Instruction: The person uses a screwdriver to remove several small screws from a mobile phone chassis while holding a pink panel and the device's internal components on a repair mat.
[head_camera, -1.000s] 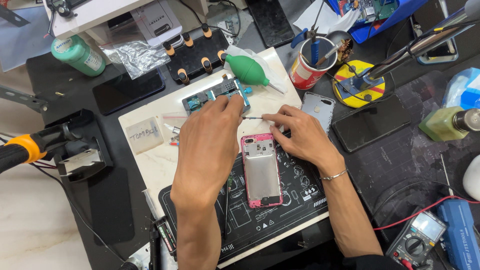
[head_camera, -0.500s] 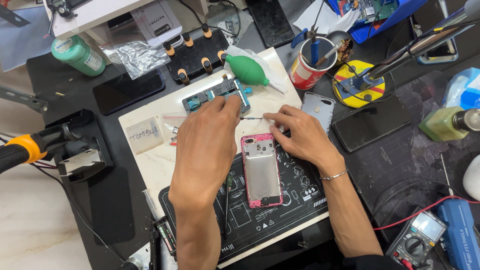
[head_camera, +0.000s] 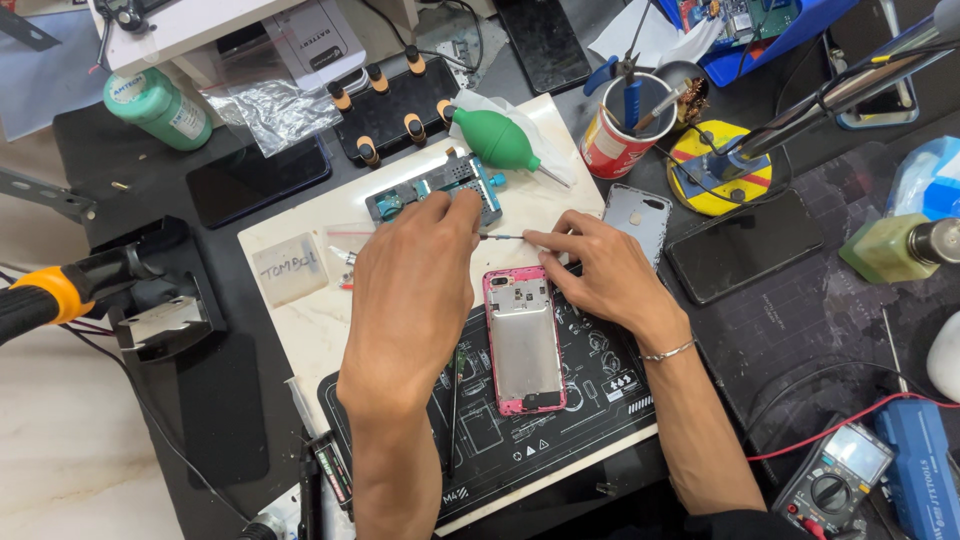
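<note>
Two hands at work above a white mat (head_camera: 300, 330) on a dark worktop (head_camera: 770, 330), listed with risks

Left hand (head_camera: 415, 285): palm down, fingers extended toward the top of the mat, tips at the near end of a thin tool (head_camera: 500, 237) and just below a blue circuit-board holder (head_camera: 437, 193). Whether the tips pinch the tool or only steady it I cannot tell; the hand hides the contact.

Right hand (head_camera: 600, 275): fingers closed lightly on the other end of the same thin tool, which lies level between both hands, just above the open pink phone (head_camera: 522, 340).

Open pink phone: lying flat, back removed, bare metal plate showing, half on a black printed mat (head_camera: 600, 400), between the two forearms.

Nearby: green rubber blower (head_camera: 497, 140), grey phone back cover (head_camera: 633, 215), red tool cup (head_camera: 625, 135), dark phone (head_camera: 745, 245), multimeter (head_camera: 835, 480), a small clear packet (head_camera: 288, 268).

Risks, as judged:
- A slip of the tool tip could scratch the board in the holder or the phone's exposed interior; cause, two-handed grip on a very slim shaft
- Either wrist could nudge the phone off the black mat
- Tiny parts on the white mat beside the left hand could be swept away by the forearm
- The crowded worktop leaves little room to set the tool down safely
</note>
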